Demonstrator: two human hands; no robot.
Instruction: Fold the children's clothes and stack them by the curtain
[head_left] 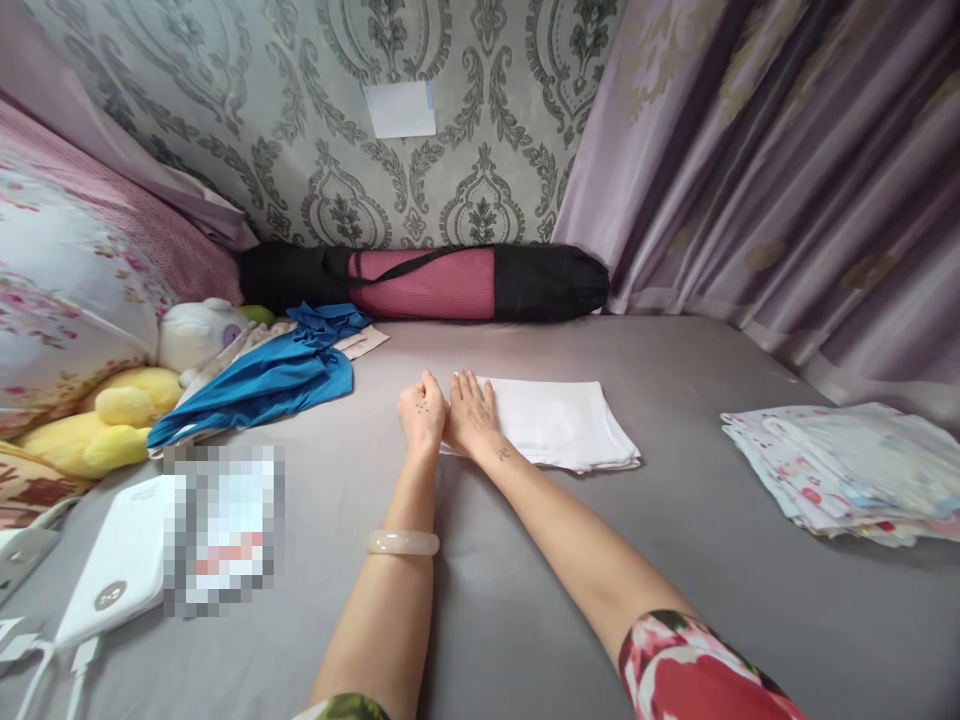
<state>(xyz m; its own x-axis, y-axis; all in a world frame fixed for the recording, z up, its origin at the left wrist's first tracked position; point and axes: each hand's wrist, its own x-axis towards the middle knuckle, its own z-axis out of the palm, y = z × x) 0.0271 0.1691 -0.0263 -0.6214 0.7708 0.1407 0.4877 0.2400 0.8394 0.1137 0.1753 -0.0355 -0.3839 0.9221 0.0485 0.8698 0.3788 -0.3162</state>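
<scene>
A white folded cloth [559, 420] lies flat on the grey bed sheet in front of me. Flat on its left end rests my right hand [472, 410], fingers stretched out and pointing away from me. My left hand [422, 410] is closed, right beside the right hand at the cloth's left edge. Its fingertips are turned out of sight, so whether it grips the cloth's edge is hidden. A pale bangle [403, 543] is around my left forearm.
Folded patterned cloths [847, 470] are stacked at the right. Blue fabric [274, 365], plush toys [120, 415] and a white power bank with cables [124, 560] lie at left. A black and pink rolled bag [424, 283] lies along the wall.
</scene>
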